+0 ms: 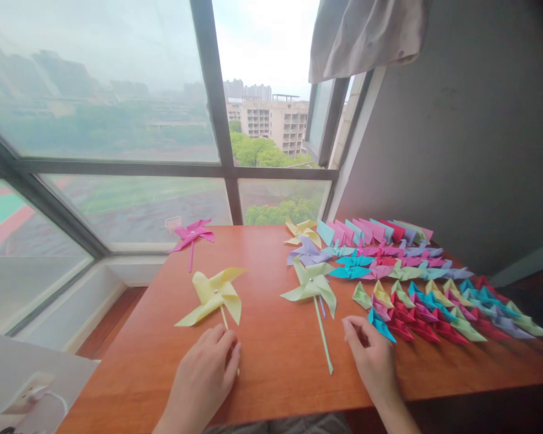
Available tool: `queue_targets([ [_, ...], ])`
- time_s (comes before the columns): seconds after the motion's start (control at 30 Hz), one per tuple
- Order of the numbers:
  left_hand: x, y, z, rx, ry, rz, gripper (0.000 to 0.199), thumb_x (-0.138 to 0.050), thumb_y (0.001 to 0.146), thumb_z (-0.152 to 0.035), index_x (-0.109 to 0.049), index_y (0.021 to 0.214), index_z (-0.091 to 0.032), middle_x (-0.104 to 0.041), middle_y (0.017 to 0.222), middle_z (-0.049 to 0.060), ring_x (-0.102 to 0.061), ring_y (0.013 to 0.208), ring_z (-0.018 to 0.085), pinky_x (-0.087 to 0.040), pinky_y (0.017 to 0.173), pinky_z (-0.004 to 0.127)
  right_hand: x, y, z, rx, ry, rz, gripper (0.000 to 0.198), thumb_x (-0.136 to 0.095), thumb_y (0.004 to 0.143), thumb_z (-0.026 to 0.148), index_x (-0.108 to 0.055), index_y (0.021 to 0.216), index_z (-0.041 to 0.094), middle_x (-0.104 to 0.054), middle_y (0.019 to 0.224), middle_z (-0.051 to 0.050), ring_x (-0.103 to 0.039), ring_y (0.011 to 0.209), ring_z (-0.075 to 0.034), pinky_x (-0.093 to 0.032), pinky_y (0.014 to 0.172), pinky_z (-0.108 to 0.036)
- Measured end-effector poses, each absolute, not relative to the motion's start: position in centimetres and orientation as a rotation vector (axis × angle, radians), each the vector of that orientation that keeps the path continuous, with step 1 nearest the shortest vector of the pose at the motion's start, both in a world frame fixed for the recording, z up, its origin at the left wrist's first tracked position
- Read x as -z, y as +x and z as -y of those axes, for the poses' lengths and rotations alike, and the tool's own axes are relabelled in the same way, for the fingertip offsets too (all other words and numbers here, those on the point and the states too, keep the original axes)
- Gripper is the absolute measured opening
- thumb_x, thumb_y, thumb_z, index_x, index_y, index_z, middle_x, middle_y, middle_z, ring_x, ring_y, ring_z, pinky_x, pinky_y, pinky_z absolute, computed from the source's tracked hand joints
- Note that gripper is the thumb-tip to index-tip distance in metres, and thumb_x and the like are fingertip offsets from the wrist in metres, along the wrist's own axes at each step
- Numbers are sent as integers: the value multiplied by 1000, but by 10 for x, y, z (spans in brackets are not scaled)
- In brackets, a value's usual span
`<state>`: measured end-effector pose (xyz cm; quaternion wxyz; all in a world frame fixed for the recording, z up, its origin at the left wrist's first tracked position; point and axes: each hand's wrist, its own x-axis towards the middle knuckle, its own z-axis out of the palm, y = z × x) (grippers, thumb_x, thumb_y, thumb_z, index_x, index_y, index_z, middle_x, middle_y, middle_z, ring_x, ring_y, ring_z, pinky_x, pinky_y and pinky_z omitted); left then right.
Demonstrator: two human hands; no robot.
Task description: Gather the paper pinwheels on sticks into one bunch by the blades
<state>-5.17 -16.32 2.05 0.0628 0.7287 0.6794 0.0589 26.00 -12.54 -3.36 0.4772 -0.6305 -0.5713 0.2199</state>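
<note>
My left hand (208, 367) is closed around the stick of a yellow paper pinwheel (216, 292) on the near left of the table. The stick's lower end shows below my fingers. To the right, a pale green paper pinwheel (311, 280) lies with its stick pointing toward me. Beside that stick rests my right hand (373, 355), its fingers curled together and apart from the pinwheel, with nothing visible in them. A purple pinwheel (311, 252) and another yellow pinwheel (303, 232) lie behind the green one. A magenta pinwheel (192, 234) sits at the far left edge.
Rows of folded paper boats (428, 328) cover the table's right side, with paper cranes (380, 256) and more folded pieces (366, 232) behind. The wooden table (262, 361) meets windows (271, 199) at its far edge. A socket with a plug (36, 395) is at lower left.
</note>
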Motion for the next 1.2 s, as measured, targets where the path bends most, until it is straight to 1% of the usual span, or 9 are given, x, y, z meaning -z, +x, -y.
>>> queue_targets([
  [0.1,-28,-53,161,-15,2113,-2204,23,-39,95,-28,-58,83,-22,-68,92,8,-65,91,25,-46,76,33,34,260,126,-551,-1542,1393,38,-56,88,52,-70,83,17,-68,70,-5,-63,63,-18,-51,59,-26],
  [0.23,-37,-56,154,224,1954,-2377,25,-37,95,-30,-57,84,-20,-71,90,10,-70,87,29,-47,67,35,34,260,125,-565,-1540,1389,38,-56,88,52,-69,81,18,-66,69,-4,-61,62,-18,-49,58,-25],
  [0.37,-43,-56,145,310,1913,-2365,25,-36,93,-26,-58,83,-19,-73,89,12,-72,86,32,-49,67,39,34,260,125,-567,-1537,1388,38,-55,88,52,-69,81,18,-64,66,-3,-60,60,-17,-49,57,-25],
  [0.6,-46,-57,136,312,1866,-2429,27,-33,95,-27,-58,89,-19,-73,95,12,-73,87,33,-51,65,39,29,258,125,-568,-1530,1398,40,-54,89,53,-69,80,17,-66,66,-4,-60,59,-18,-49,56,-25],
  [0.7,-48,-62,132,301,1819,-2452,28,-34,95,-29,-59,91,-17,-73,97,14,-73,88,34,-51,66,40,27,258,125,-556,-1528,1391,41,-55,87,54,-69,78,17,-66,65,-4,-60,58,-18,-49,55,-25],
  [0.8,-48,-68,126,286,1798,-2436,29,-35,93,-25,-62,90,-16,-73,95,16,-72,89,35,-51,67,41,27,257,124,-554,-1525,1379,41,-56,87,55,-70,78,17,-66,65,-4,-61,58,-18,-49,55,-25],
  [0.93,-43,-75,122,232,1786,-2412,28,-37,90,-24,-63,86,-17,-73,92,16,-72,86,35,-49,66,39,28,257,124,-559,-1521,1387,40,-55,88,54,-69,79,17,-66,65,-4,-60,58,-17,-49,55,-25],
  [1.1,-39,-84,122,198,1786,-2406,24,-38,91,-27,-59,81,-19,-74,87,15,-72,84,32,-44,65,34,29,258,125,-570,-1524,1389,40,-54,89,53,-69,79,17,-65,65,-4,-60,58,-17,-48,56,-25],
  [1.2,-40,-90,121,118,1796,-2352,19,-40,90,-25,-57,81,-19,-74,83,11,-72,83,29,-41,63,31,28,258,125,-568,-1525,1394,40,-54,89,53,-69,79,17,-65,66,-4,-60,59,-17,-48,56,-25],
])
